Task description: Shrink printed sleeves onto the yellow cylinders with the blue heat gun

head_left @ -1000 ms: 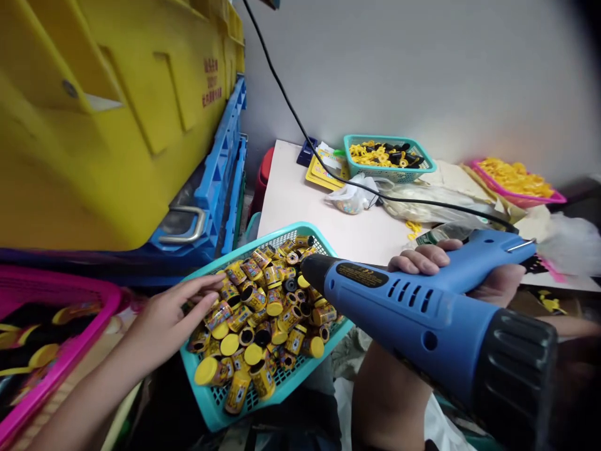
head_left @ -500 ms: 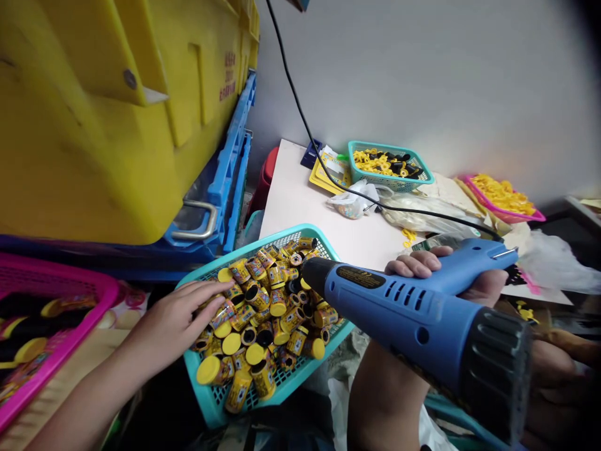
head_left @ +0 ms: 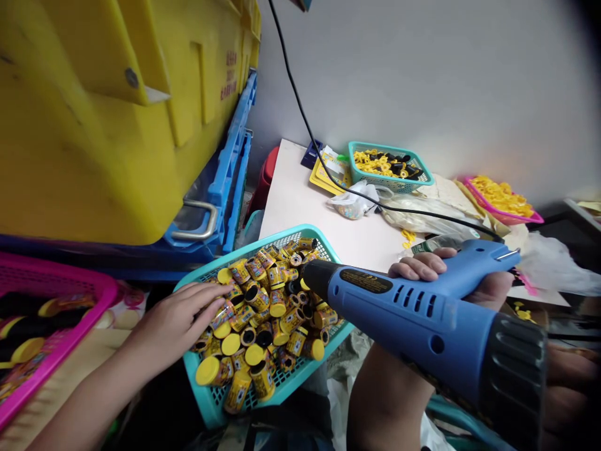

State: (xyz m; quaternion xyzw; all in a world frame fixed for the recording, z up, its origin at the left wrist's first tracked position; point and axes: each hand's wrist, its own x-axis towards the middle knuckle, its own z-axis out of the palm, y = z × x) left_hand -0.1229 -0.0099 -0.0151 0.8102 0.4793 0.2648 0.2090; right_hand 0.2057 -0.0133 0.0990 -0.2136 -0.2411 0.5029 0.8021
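My right hand (head_left: pixel 427 266) is wrapped round the handle of a blue heat gun (head_left: pixel 413 319), whose black nozzle points left over the basket. My left hand (head_left: pixel 192 313) reaches across the left rim of a turquoise plastic basket (head_left: pixel 282 391). Its fingers are stretched out, with the thumb apart, over small yellow printed canisters (head_left: pixel 258 297) heaped inside. Some canisters lie with yellow lids showing, others with dark open ends. Whether the fingertips touch any canister is hard to see. A black cord (head_left: pixel 300 106) runs from the gun's handle up and left.
A pink basket (head_left: pixel 70 357) of dark and yellow pieces stands at the left, below a large yellow bin (head_left: pixel 94 125). Behind, a white table (head_left: pixel 300 207) carries another turquoise basket (head_left: pixel 389 181), plastic bags (head_left: pixel 354 200) and a pink tray (head_left: pixel 521 218) of yellow parts. Blurred finger-like shapes show at right.
The heat gun and my right hand have shifted slightly to the right and down. My left hand and the canisters look nearly the same.
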